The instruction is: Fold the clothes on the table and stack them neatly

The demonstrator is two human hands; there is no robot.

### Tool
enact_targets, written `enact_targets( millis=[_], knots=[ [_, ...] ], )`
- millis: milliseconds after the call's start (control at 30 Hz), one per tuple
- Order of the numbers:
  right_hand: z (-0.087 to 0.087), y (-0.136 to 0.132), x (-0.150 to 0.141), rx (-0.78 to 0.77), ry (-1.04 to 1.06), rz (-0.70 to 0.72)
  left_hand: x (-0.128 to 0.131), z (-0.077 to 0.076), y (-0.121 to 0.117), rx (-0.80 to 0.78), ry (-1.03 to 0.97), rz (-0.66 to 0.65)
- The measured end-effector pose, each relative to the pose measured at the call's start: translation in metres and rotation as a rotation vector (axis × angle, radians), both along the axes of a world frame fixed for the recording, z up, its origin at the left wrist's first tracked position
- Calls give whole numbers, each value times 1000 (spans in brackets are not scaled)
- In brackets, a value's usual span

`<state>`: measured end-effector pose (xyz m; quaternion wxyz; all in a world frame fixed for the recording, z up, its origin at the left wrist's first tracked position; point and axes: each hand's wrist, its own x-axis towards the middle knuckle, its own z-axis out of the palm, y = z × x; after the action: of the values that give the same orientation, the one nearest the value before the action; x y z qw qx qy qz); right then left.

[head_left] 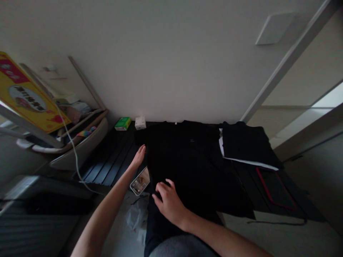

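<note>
A black T-shirt [193, 160] lies spread flat on a low dark slatted table [112, 160], its lower part hanging over the near edge. My left hand [138, 156] reaches forward with fingers stretched out flat, touching the shirt's left edge. My right hand [167, 201] rests on the shirt's lower left part, fingers curled down onto the cloth. A phone [140, 181] with a lit screen lies on the table between my two hands.
A stack of folded dark and white clothes [246, 146] sits at the right of the shirt. A green box [122, 123] and a white box [140, 122] stand by the wall. A cluttered shelf with a yellow package [26, 96] and a white cable is at left.
</note>
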<state>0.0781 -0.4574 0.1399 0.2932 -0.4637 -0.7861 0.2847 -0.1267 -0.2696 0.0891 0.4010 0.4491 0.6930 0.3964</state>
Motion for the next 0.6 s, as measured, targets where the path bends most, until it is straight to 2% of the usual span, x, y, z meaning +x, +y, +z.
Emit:
enact_targets(
  millis=[67, 200, 367, 500, 600],
  knots=[
    [2, -1, -2, 12, 37, 24, 6, -3, 32, -50, -219, 91],
    [11, -1, 4, 48, 116, 27, 11, -1, 78, -137, -369, 206],
    [20, 2, 27, 82, 172, -33, 2, 5, 101, -102, -501, 317],
    [11, -4, 37, 44, 140, -65, -1, 16, 114, -28, -538, 356],
    [0, -14, 36, 10, 103, -40, 15, 26, 133, 65, -545, 317]
  ],
)
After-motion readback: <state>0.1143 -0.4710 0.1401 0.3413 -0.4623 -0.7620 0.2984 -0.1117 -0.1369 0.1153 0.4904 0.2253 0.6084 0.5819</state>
